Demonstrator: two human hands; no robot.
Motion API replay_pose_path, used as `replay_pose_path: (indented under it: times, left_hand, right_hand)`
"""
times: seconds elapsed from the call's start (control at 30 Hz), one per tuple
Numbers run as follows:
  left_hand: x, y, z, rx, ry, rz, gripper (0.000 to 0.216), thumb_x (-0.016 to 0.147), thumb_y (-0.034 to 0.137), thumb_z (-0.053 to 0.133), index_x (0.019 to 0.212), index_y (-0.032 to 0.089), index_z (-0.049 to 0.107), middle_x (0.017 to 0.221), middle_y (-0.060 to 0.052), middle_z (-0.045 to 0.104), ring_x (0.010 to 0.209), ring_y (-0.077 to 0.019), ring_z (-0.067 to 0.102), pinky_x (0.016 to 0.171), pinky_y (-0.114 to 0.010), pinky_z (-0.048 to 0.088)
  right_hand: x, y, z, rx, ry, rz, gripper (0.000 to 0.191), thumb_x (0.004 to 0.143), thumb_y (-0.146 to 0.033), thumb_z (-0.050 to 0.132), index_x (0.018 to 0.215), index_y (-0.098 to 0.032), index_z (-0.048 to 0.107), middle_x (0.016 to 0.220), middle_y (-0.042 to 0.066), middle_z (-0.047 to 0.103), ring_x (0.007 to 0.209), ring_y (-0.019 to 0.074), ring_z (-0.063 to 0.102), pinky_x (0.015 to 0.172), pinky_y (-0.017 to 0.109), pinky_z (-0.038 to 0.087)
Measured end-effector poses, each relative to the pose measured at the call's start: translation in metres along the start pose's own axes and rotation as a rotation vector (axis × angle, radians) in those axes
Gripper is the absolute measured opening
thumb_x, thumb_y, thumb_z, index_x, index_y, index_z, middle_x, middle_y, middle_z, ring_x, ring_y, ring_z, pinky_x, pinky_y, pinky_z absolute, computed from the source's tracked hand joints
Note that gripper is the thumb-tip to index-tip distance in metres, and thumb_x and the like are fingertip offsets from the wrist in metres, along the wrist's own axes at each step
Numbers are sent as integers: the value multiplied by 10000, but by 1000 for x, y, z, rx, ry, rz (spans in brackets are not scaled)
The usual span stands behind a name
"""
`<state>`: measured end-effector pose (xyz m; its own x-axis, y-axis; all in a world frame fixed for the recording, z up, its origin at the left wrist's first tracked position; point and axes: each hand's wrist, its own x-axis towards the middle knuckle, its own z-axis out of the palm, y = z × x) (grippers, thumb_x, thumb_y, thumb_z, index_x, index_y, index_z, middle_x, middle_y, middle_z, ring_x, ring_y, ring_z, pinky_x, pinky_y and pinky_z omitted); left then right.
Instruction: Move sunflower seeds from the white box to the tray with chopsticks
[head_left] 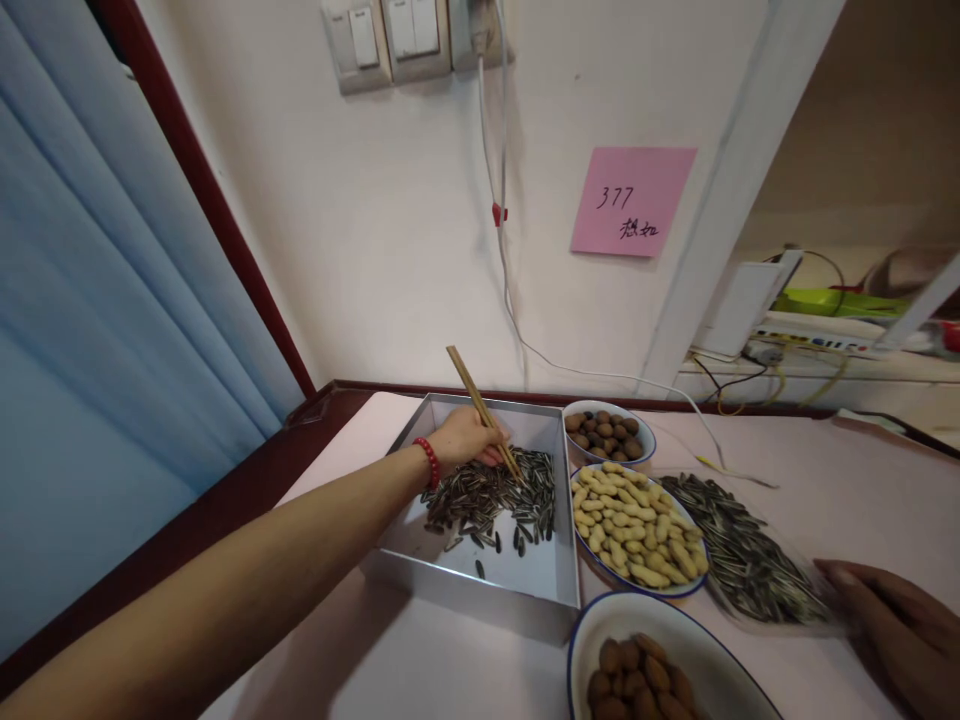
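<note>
My left hand (466, 438), with a red bead bracelet at the wrist, is closed around a pair of wooden chopsticks (469, 380). It is over a shallow silver-grey box (480, 592), and the chopstick tips point down into striped sunflower seeds (469, 505) spread on the box floor. Whether the tips pinch a seed I cannot make out. At the right edge, my right hand (896, 625) grips the near right rim of a clear tray (780, 627) heaped with more sunflower seeds. Part of this hand is cut off by the frame.
Between box and tray stand blue-rimmed bowls: peanuts (637, 525) in the middle, round brown nuts (604, 435) behind, almond-like nuts (637, 680) in front. A white cable (600, 372) trails down the wall onto the table. A blue curtain (112, 250) hangs at left.
</note>
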<state>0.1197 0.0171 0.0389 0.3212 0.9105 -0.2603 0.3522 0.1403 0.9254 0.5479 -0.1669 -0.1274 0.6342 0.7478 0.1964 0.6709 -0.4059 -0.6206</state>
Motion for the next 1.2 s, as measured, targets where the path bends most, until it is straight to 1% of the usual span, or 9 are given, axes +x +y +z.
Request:
replay_pose_path:
  times: [0.2, 0.37, 0.47, 0.57, 0.7, 0.8, 0.93, 1.07, 1.2]
  left_hand:
    - [-7, 17, -18, -158, 34, 106, 117, 738, 192, 685, 764, 90, 634, 702, -97, 704, 596, -137, 665, 606, -240, 556]
    - [-17, 59, -14, -213, -20, 196, 152, 755, 180, 676, 849, 66, 644, 792, -136, 717, 662, -154, 688, 640, -228, 569]
    - [-20, 90, 16, -189, -91, 285, 145, 759, 182, 678, 844, 68, 645, 819, -136, 718, 686, -159, 690, 652, -228, 569]
    - [-20, 110, 66, -157, -174, 333, 147, 771, 198, 673, 853, 79, 641, 783, -117, 715, 665, -157, 683, 655, -250, 568]
    - [-15, 111, 127, -48, -299, 331, 124, 800, 215, 643, 836, 97, 645, 736, -86, 706, 620, -130, 662, 611, -236, 550]
    - [-13, 106, 143, -18, -332, 334, 128, 813, 224, 630, 837, 100, 647, 732, -80, 704, 617, -118, 655, 613, -233, 543]
    - [-20, 106, 119, -53, -299, 359, 178, 807, 248, 645, 890, 90, 647, 784, -101, 715, 673, -146, 679, 674, -273, 560]
    - [-31, 106, 67, -114, -180, 442, 271, 779, 311, 681, 933, 91, 648, 858, -120, 723, 748, -176, 692, 715, -285, 570]
    - [-32, 90, 14, -112, -53, 418, 294, 768, 334, 692, 944, 102, 651, 867, -113, 725, 772, -168, 688, 695, -248, 567]
  right_hand:
    - [-14, -48, -20, 93, -31, 69, 365, 628, -655, 448, 727, -358, 635, 955, 69, 690, 977, 339, 596, 883, 461, 445]
    - [-15, -57, -19, 142, -35, 26, 434, 676, -634, 447, 818, -279, 653, 964, 52, 685, 972, 296, 600, 874, 432, 456]
    - [-16, -58, -18, 161, -28, -6, 443, 726, -604, 426, 859, -244, 647, 966, 45, 677, 952, 263, 598, 865, 395, 456]
    - [-18, -61, -19, 170, -30, -49, 408, 775, -556, 414, 878, -234, 643, 971, 42, 670, 947, 235, 590, 863, 361, 448]
    - [-19, -64, -20, 174, -26, -78, 390, 808, -530, 399, 883, -231, 637, 969, 38, 661, 934, 222, 583, 843, 346, 442]
    - [-18, -64, -20, 174, -23, -83, 388, 818, -521, 386, 888, -229, 631, 974, 37, 655, 932, 221, 580, 834, 344, 438]
    - [-17, -62, -19, 174, -25, -70, 397, 810, -531, 392, 888, -226, 634, 955, 45, 658, 920, 228, 585, 832, 352, 440]
    - [-16, -60, -18, 171, -26, -38, 419, 782, -557, 408, 901, -225, 635, 965, 50, 663, 934, 238, 587, 845, 366, 441]
    - [-17, -58, -18, 159, -29, 6, 458, 736, -592, 415, 890, -224, 641, 980, 54, 668, 960, 257, 588, 867, 389, 438]
